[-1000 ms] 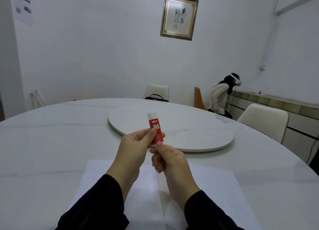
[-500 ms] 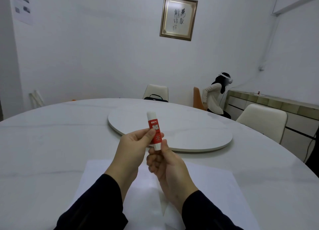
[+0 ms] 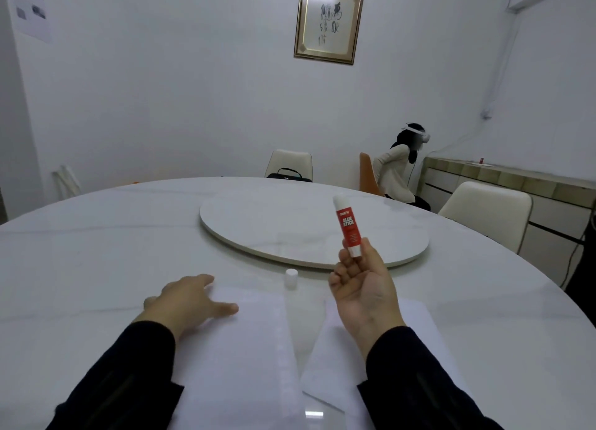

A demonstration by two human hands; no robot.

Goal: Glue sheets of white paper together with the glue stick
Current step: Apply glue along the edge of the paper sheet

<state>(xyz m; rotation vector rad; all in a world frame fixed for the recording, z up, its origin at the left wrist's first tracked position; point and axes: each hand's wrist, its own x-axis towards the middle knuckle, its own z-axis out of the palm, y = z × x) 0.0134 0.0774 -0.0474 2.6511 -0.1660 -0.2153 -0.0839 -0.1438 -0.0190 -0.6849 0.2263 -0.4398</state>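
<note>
My right hand (image 3: 362, 287) holds a red and white glue stick (image 3: 347, 226) upright by its lower end, above the table. A small white cap (image 3: 290, 278) stands on the table just beyond the sheets. Two white sheets lie side by side at the near edge: the left sheet (image 3: 248, 358) and the right sheet (image 3: 348, 358), with a narrow gap between them. My left hand (image 3: 190, 300) lies flat with spread fingers on the far left corner of the left sheet.
The round white marble table (image 3: 96, 252) carries a large white turntable (image 3: 306, 229) in its middle. Cream chairs (image 3: 487, 213) stand around it, one with a black bag (image 3: 288, 174). A person (image 3: 400, 171) sits at the back right by a low cabinet.
My left hand let go of the glue stick and dropped onto the left sheet. The cap now stands on the table. My right hand moved right with the stick.
</note>
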